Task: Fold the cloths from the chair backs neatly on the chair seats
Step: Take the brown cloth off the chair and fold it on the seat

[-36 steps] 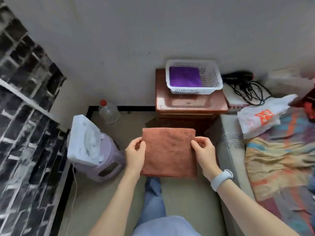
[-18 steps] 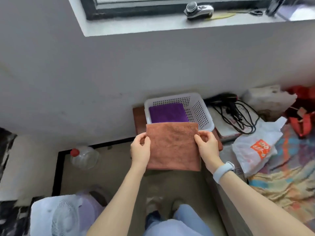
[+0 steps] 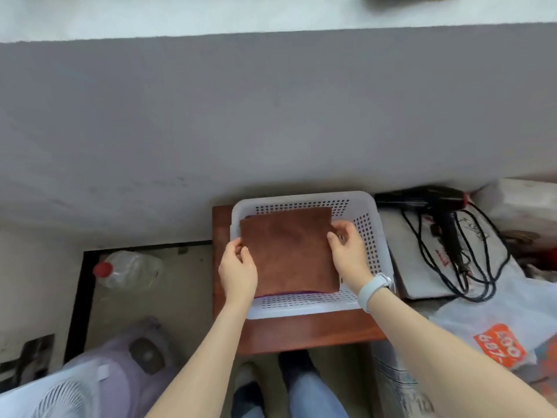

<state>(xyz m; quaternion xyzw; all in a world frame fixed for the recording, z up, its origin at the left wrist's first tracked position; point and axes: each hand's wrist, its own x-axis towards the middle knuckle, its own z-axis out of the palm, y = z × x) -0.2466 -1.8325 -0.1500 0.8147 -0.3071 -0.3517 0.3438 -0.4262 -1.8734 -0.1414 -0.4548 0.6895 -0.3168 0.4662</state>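
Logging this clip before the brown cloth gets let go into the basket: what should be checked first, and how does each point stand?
1. Brown cloth folded flat and square: ok.
2. Both hands holding it, left hand and right hand at opposite side edges: ok.
3. Cloth inside the basket walls: ok.
4. Lined up over the purple cloth, only a sliver showing at the near edge: ok.
5. Cloth already resting on the purple one: cannot tell.
6. Basket seated on the wooden stool: ok.
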